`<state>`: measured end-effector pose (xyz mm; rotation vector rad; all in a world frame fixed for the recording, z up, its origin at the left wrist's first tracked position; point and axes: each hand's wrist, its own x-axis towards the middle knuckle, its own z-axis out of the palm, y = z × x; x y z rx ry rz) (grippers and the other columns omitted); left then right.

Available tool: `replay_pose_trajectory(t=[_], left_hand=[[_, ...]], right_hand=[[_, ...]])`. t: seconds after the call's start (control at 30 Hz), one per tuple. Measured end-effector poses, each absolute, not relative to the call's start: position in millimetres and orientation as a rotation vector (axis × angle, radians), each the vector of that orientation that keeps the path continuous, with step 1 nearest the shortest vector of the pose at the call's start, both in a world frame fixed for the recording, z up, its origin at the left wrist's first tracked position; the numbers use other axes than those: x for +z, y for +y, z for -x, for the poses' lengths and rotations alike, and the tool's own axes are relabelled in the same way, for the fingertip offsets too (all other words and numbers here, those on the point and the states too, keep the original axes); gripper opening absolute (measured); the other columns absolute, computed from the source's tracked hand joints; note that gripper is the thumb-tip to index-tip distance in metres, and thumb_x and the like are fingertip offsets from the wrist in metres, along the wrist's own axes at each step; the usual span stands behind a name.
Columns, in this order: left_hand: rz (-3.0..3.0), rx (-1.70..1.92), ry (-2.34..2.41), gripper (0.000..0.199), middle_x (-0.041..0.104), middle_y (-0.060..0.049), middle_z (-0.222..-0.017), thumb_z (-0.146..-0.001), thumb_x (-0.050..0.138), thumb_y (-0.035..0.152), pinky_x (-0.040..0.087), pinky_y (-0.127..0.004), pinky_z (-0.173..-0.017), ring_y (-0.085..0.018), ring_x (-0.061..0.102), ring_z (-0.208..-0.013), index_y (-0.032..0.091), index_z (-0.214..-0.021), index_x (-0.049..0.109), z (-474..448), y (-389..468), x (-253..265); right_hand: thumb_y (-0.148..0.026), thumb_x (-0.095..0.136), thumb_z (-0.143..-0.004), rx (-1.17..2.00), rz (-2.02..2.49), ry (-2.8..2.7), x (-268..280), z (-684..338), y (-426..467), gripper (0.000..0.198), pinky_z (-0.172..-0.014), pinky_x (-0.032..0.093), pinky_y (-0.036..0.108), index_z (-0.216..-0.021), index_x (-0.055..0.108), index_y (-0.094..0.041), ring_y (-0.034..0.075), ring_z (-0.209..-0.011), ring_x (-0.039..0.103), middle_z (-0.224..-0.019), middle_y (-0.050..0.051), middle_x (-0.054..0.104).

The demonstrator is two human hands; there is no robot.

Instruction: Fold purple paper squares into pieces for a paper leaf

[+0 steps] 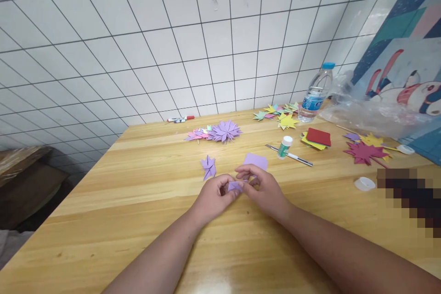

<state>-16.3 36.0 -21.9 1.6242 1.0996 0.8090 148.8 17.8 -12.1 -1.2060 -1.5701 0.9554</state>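
Note:
Between my two hands is a small folded piece of purple paper [234,186]. My left hand [215,195] pinches its left side with thumb and fingers. On the right side, the thumb and fingers of my right hand [263,188] close on the same piece. Just beyond my right hand lies a purple paper sheet [257,161], partly covered by the fingers. A folded purple paper leaf shape [208,167] rests on the table, beyond my left hand and apart from it.
Farther back lie a purple paper flower [225,132] and several coloured paper leaves [287,121]. A glue stick [285,147] stands by a craft knife [299,160]. To the right are coloured paper squares [318,137], a water bottle [315,96], a magenta paper leaf [365,152] and a clear lid [364,184].

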Motion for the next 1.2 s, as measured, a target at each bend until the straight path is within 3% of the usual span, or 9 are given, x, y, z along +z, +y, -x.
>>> replay_pose_trajectory(t=[0.17, 0.33, 0.47, 0.63, 0.8, 1.07, 1.2], left_hand=[[-1.514, 0.854, 1.051, 0.022, 0.054, 0.001, -0.062, -0.070, 0.065, 0.035, 0.036, -0.021, -0.052, -0.011, 0.048, -0.056, 0.015, -0.073, 0.056, 17, 38, -17], [-1.290, 0.877, 1.026, 0.026, 0.062, -0.002, -0.066, -0.068, 0.067, 0.037, 0.043, -0.023, -0.056, -0.012, 0.055, -0.058, 0.015, -0.078, 0.055, 16, 40, -17], [-1.441, 0.869, 1.034, 0.022, 0.055, 0.003, -0.055, -0.070, 0.065, 0.035, 0.037, -0.020, -0.053, -0.009, 0.048, -0.051, 0.015, -0.079, 0.059, 16, 39, -24], [-1.612, 0.826, 1.071, 0.019, 0.052, 0.003, -0.056, -0.075, 0.060, 0.032, 0.036, -0.020, -0.052, -0.009, 0.046, -0.052, 0.015, -0.083, 0.062, 16, 38, -29], [-1.624, 0.799, 1.039, 0.017, 0.059, -0.002, -0.064, -0.076, 0.058, 0.030, 0.038, -0.021, -0.055, -0.011, 0.051, -0.057, 0.014, -0.081, 0.061, 16, 37, -27], [-1.612, 0.808, 1.064, 0.021, 0.055, 0.000, -0.061, -0.076, 0.059, 0.035, 0.038, -0.021, -0.055, -0.011, 0.049, -0.056, 0.015, -0.074, 0.059, 16, 36, -20], [-1.480, 0.856, 1.042, 0.025, 0.058, 0.000, -0.061, -0.076, 0.058, 0.039, 0.038, -0.022, -0.056, -0.012, 0.051, -0.057, 0.015, -0.069, 0.054, 16, 37, -20]], right_hand=[[-0.022, 0.055, -0.076, 0.970, 1.258, -1.541, -16, -149, 20, 0.009, -0.061, 0.045, 0.024, -0.081, 0.061, -0.020, 0.013, -0.070, 0.056, -0.076, 0.000, 0.063], [-0.025, 0.057, -0.076, 0.928, 1.279, -1.612, -17, -148, 20, 0.016, -0.058, 0.045, 0.022, -0.091, 0.059, -0.020, 0.012, -0.069, 0.055, -0.080, 0.000, 0.062], [-0.024, 0.062, -0.073, 0.745, 1.310, -1.706, -17, -149, 19, 0.024, -0.061, 0.045, 0.023, -0.096, 0.059, -0.022, 0.014, -0.077, 0.054, -0.091, 0.002, 0.062], [-0.021, 0.059, -0.076, 0.633, 1.323, -1.831, -17, -151, 19, 0.019, -0.064, 0.045, 0.026, -0.094, 0.063, -0.024, 0.015, -0.076, 0.056, -0.087, 0.002, 0.063], [-0.025, 0.050, -0.083, 0.661, 1.379, -1.756, -16, -153, 18, 0.032, -0.068, 0.045, 0.029, -0.114, 0.058, -0.025, 0.016, -0.079, 0.059, -0.090, 0.003, 0.067], [-0.022, 0.050, -0.081, 0.598, 1.304, -1.796, -15, -152, 15, 0.024, -0.064, 0.044, 0.027, -0.104, 0.057, -0.024, 0.015, -0.072, 0.056, -0.090, 0.002, 0.065], [-0.013, 0.050, -0.076, 0.482, 1.180, -1.776, -8, -151, 11, 0.013, -0.062, 0.043, 0.026, -0.086, 0.051, -0.021, 0.015, -0.075, 0.052, -0.089, 0.004, 0.059]])
